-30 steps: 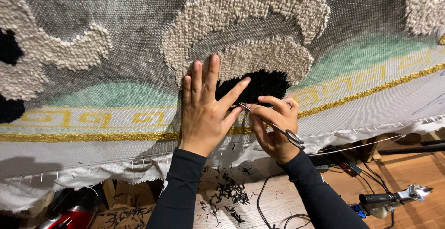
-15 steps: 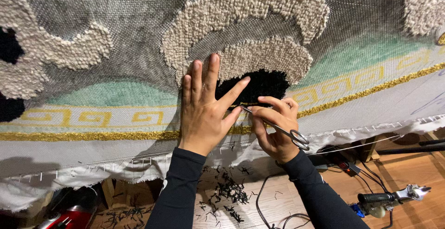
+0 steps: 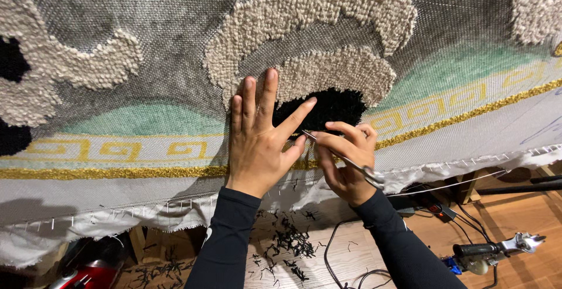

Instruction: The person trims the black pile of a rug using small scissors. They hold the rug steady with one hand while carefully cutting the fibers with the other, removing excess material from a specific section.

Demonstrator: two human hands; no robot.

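Observation:
A large tufted rug (image 3: 146, 61) hangs stretched on a frame in front of me, with beige looped curves, a mint band, a gold key border and a black tufted patch (image 3: 333, 105). My left hand (image 3: 257, 134) lies flat on the cloth with fingers spread, just left of the black patch. My right hand (image 3: 345, 160) holds small metal scissors (image 3: 345, 160), whose blades point up-left toward my left thumb at the lower edge of the black patch.
Black yarn clippings (image 3: 290, 242) lie scattered on the wooden floor below the rug's stapled hem. A tufting gun (image 3: 497, 251) and black cables (image 3: 345, 260) lie at the lower right. A red object (image 3: 88, 274) sits at the lower left.
My right hand has shifted the scissors slightly along the lower edge of the black patch. My left hand stays pressed flat in the same place.

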